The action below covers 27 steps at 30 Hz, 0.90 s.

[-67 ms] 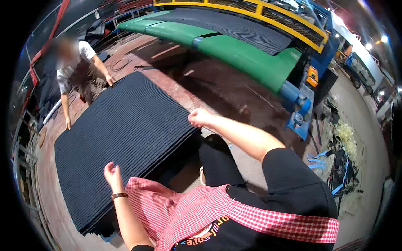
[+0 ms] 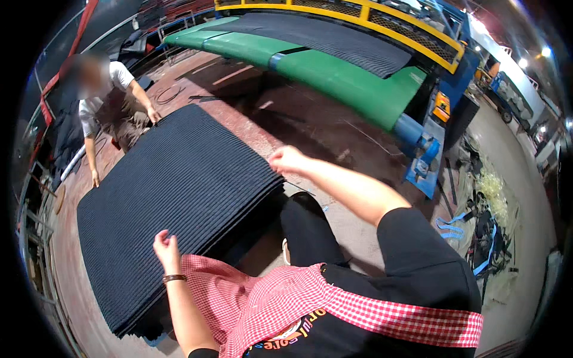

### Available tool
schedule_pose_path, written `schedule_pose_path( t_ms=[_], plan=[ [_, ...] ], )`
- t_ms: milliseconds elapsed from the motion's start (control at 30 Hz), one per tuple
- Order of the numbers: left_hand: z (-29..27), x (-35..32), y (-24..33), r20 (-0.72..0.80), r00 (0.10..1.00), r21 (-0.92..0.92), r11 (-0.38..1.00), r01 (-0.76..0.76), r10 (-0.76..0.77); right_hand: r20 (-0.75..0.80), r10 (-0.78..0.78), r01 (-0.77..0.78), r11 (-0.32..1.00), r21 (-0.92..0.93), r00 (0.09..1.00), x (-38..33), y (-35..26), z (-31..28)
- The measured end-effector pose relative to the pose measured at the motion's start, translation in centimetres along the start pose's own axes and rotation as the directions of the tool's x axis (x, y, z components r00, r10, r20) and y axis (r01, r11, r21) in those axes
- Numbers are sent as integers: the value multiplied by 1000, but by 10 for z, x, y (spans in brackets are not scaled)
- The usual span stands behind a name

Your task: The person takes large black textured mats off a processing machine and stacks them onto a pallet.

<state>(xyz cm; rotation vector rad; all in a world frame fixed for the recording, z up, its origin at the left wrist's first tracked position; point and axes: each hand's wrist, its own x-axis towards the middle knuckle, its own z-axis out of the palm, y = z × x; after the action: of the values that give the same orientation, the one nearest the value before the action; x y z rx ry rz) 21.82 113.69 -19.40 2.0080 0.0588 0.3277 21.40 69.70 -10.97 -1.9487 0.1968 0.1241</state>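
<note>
Head view: left hand (image 2: 168,250) loosely parted over ribbed sheets (image 2: 173,173); right hand (image 2: 288,160) at their edge, cannot tell if pinching

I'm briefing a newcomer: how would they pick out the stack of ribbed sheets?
Find the wide green conveyor belt. Nearer and leftward, between a co-worker and the red-checked apron, sits the dark stack. Its many layered edges distinguish it from the ribbed sheet on the belt.

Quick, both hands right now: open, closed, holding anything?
Left hand: half curled by the dark ribbed stack; grip can't be told.
Right hand: curled near the stack's corner; grip can't be told.
</note>
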Motion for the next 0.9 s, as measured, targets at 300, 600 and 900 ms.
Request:
schedule_pose_path(
  t_ms=[300, 600, 900],
  plan=[
    [107, -108, -29, 425, 899, 320, 912, -256, 103, -444, -349, 35, 816, -577, 825, -60, -80, -191],
    [98, -116, -58, 507, 781, 490, 868, 87, -364, -631, -305, -343, 633, -694, 713, -77, -69, -294],
    [96, -117, -73, 582, 707, 501, 862, 78, -402, -596, -288, -463, 415, -783, 750, -57, -74, -276]
  ],
)
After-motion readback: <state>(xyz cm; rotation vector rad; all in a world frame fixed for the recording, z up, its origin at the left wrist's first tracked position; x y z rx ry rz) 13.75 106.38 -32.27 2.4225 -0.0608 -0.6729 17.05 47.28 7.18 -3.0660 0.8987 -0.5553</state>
